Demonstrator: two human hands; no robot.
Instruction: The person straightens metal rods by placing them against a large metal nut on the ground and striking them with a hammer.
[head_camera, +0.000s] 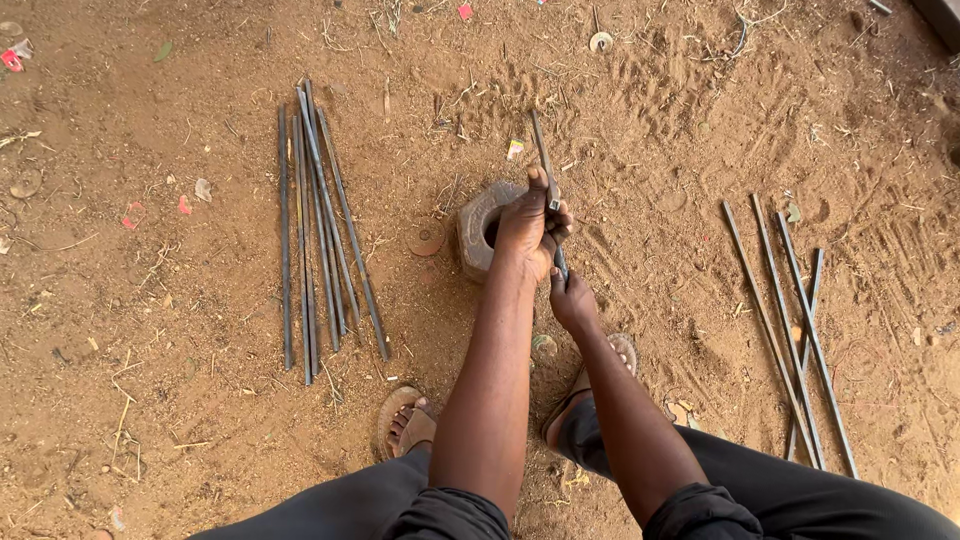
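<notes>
Hands (548, 262) grip rod (545, 160) over metal block (478, 228).

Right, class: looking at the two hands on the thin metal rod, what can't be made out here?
Head view:
- Thin grey metal rod: its middle is hidden by the left hand and the right hand.
- Round hollow metal block: the left hand hides its right side.
- Right foot in a sandal: covered by the forearm.

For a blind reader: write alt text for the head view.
Both hands grip one thin metal rod: left hand above, right hand below, beside a metal ring on sandy ground. Rod bundles lie left and right.
</notes>
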